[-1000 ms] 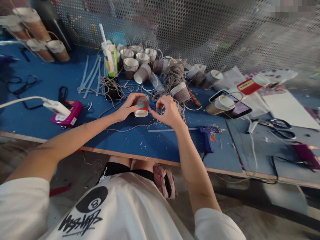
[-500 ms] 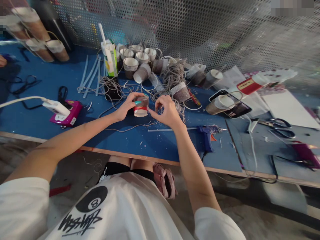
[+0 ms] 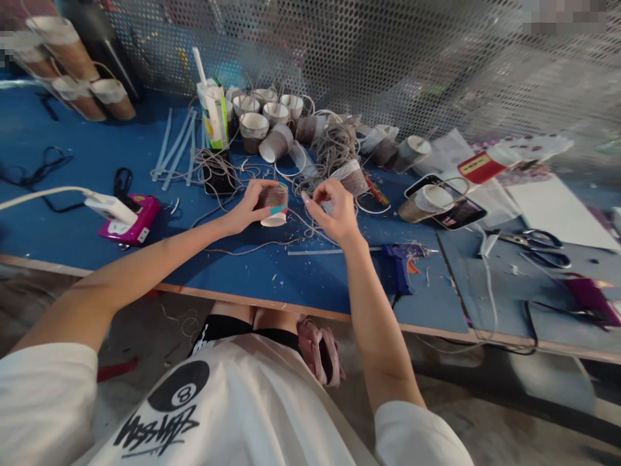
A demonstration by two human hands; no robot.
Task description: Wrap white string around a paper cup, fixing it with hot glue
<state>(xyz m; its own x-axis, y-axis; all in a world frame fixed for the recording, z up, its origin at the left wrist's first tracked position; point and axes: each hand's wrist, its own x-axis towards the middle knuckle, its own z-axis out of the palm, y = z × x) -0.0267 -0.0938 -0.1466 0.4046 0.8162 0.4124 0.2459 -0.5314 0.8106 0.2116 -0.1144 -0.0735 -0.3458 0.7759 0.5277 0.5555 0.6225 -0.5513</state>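
My left hand [image 3: 245, 208] grips a small paper cup [image 3: 274, 204] partly wrapped in brown twine, its white rim tilted toward me, just above the blue table [image 3: 68, 233]. My right hand [image 3: 334, 210] is a little to the right of the cup, fingers pinched on a strand of twine [image 3: 305, 221] that runs from the cup. Loose twine [image 3: 334, 147] is heaped just behind both hands.
Several twine-wrapped cups [image 3: 272, 123] and a drink carton [image 3: 213, 113] stand at the back. A blue glue gun [image 3: 400, 262] lies right of my right arm, scissors [image 3: 548, 247] and a phone [image 3: 458, 207] farther right. A pink device [image 3: 129, 220] sits left. Perforated metal screen [image 3: 388, 58] behind.
My right hand has lifted slightly and moved right, away from the cup, drawing the twine out. The cup has turned a little in my left hand.
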